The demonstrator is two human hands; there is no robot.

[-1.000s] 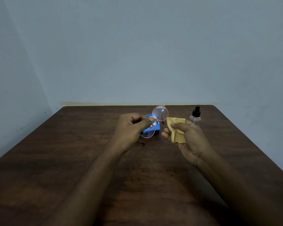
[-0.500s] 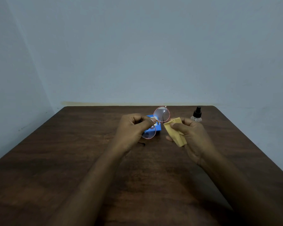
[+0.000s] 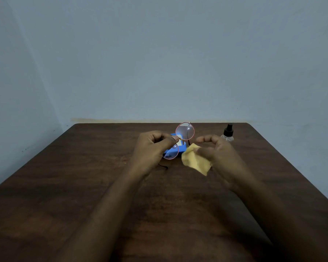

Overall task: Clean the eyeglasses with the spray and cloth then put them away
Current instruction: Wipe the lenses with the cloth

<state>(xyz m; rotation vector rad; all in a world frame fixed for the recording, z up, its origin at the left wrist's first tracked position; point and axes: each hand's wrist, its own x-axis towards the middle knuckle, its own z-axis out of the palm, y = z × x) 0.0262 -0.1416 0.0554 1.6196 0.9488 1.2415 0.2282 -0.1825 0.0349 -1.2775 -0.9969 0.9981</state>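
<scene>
Trouble centre-frame: eyeglasses [image 3: 179, 140] hang above the tabletop [image 3: 83, 186] pinched at the bridge by the left hand [image 3: 151, 148], while the right hand [image 3: 219, 154], fingers spread, barely traps the yellow cloth [image 3: 195, 160], which could slip.

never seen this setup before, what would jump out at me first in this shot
The round pink-rimmed eyeglasses stand out, held up at mid-table by the left hand, which pinches them near the bridge. Just right of them, the yellow cloth hangs from the right hand, whose fingers are spread and blurred. Behind the glasses a bright blue case lies on the dark wooden table, and a clear spray bottle with a black top stands near the far right edge.
</scene>
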